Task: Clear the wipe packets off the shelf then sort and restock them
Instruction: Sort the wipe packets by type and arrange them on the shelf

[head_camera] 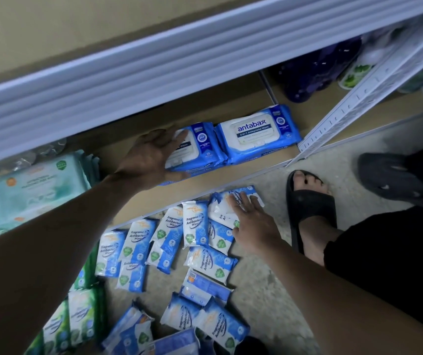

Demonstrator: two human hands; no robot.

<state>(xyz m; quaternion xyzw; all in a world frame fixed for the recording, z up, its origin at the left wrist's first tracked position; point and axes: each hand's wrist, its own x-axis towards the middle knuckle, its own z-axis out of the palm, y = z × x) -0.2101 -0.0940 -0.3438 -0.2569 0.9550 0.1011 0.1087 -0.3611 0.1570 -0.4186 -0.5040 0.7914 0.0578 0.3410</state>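
Two large blue antabax wipe packs lie side by side on the low shelf [187,192]. My left hand [151,155] rests flat on the left pack [201,147], fingers spread over its top, thumb along its front edge. The right pack [256,134] is untouched. On the floor in front lie several small blue-and-white fragrance-free wipe packets [196,224]. My right hand [254,226] lies with straight fingers on the packet [222,208] nearest the shelf edge.
Pale green wipe packs [33,185] fill the shelf's left part. Small green packets [82,316] lie on the floor at lower left. Purple bottles [315,75] stand behind a white shelf upright [359,98]. A foot in a black sandal [310,208] is right of the packets.
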